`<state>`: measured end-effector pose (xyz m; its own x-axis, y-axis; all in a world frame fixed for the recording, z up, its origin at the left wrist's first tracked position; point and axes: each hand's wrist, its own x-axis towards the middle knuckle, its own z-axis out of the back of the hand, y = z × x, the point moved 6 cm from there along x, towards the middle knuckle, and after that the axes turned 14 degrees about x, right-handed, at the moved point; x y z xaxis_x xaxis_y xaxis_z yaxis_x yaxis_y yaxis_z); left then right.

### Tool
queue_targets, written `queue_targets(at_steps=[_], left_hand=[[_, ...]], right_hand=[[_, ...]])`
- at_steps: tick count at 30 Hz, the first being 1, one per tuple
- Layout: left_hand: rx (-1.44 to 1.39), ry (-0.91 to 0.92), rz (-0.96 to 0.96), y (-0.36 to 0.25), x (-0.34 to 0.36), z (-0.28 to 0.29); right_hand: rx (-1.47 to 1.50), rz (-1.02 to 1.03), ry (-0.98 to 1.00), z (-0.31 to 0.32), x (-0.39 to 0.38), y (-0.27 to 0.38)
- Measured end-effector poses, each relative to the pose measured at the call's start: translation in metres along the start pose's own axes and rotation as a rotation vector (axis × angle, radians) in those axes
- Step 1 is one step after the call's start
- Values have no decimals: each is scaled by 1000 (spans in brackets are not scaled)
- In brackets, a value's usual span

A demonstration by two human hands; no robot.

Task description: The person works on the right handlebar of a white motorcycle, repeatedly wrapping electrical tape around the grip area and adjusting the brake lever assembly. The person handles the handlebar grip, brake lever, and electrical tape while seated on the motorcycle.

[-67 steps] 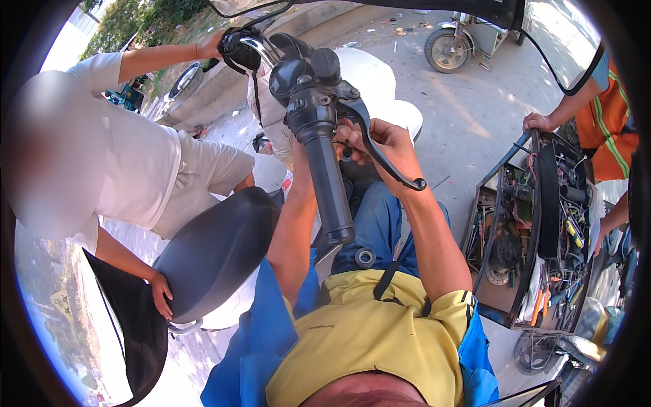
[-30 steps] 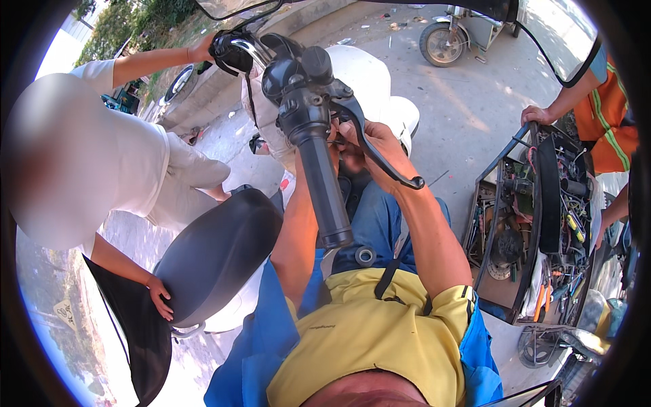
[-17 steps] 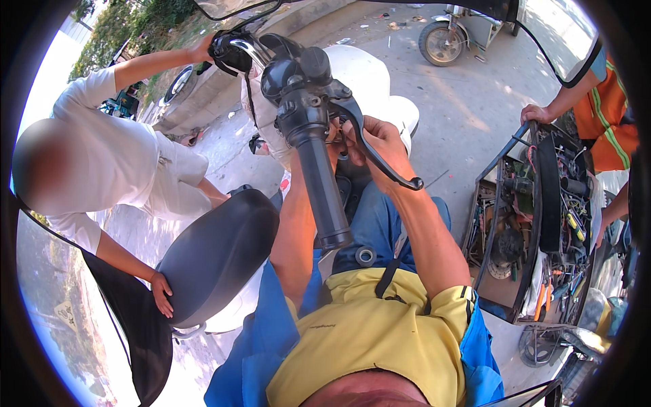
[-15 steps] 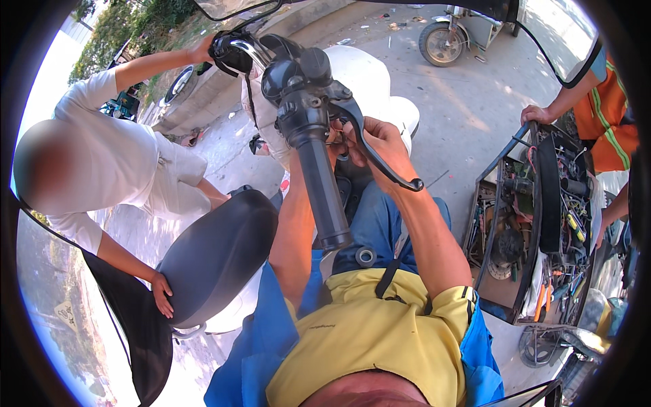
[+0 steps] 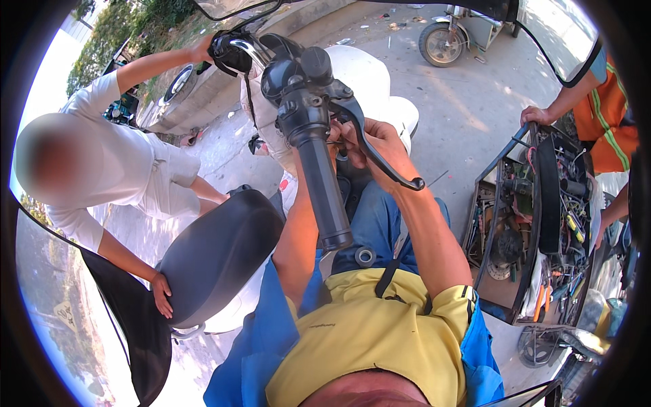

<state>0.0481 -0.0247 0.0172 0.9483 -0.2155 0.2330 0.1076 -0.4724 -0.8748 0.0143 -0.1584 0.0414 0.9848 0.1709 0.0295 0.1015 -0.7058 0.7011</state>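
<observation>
A black handlebar grip (image 5: 325, 190) and a black brake lever (image 5: 371, 154) of a white scooter stand in front of me. My right hand (image 5: 384, 144) is just behind the lever, its fingers pinched together beneath the handlebar. What they pinch is too small to make out. Most of my left hand (image 5: 333, 145) is hidden behind the grip; its visible fingertips are drawn together close to my right fingers. The switch housing (image 5: 302, 112) sits above both hands.
At left, a person in white holds the far handlebar end and rests a hand on the black seat (image 5: 217, 254). An open toolbox (image 5: 498, 298) full of tools and parts stands at right, beside a person in orange. A three-wheeler's wheel (image 5: 442, 44) is farther back.
My hands stay in nearly the same place under the handlebar, with slight finger movement. The person in white has shifted a little, and the black seat shows slightly farther right.
</observation>
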Motion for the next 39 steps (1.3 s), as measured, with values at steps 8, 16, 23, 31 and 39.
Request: queue_targets(at_steps=[8, 16, 23, 31, 39], left_hand=[[-71, 2, 10, 0, 1, 3], [373, -171, -95, -35, -8, -6], [185, -131, -93, -16, -42, 37], [770, -318, 431, 82, -198, 134], [731, -347, 437, 117, -258, 132]], right_hand=[[-38, -29, -28, 6, 1, -1], [-23, 0, -14, -10, 0, -2], [-298, 90, -289, 43, -42, -29], [-1194, -154, 392, 112, -151, -167], [-1290, -150, 376, 112, -170, -207]])
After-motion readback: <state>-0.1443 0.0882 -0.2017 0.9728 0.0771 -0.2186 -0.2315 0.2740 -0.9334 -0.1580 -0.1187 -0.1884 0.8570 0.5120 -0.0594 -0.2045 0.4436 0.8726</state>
